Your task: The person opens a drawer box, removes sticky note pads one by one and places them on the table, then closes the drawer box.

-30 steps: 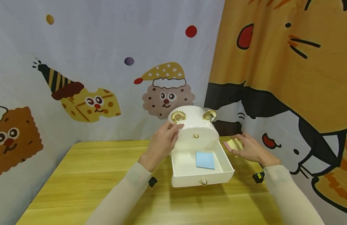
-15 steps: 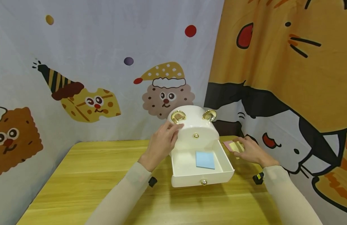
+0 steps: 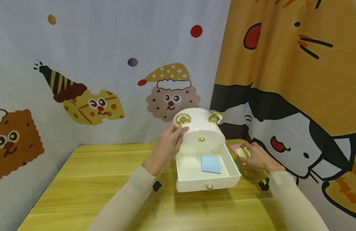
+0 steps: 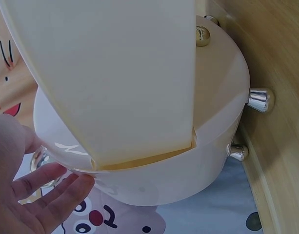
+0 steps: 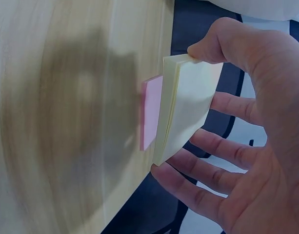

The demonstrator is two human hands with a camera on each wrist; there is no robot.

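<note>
The yellow pad (image 5: 190, 100) is pinched at its edges in the right-hand grip (image 3: 256, 156); it would best be moved without the pink pad (image 5: 150, 112), just beyond that grip, being dragged. Left of it, the white box (image 3: 198, 118) is touched by the relaxed left hand (image 3: 167, 140).

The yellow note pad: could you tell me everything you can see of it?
The yellow note pad is pale, square-cornered and looks like a stack of paper with a layered edge. The right hand holds it tilted between thumb and fingers, right of the open drawer. It partly hides the pink pad; whether they touch is unclear.
</note>
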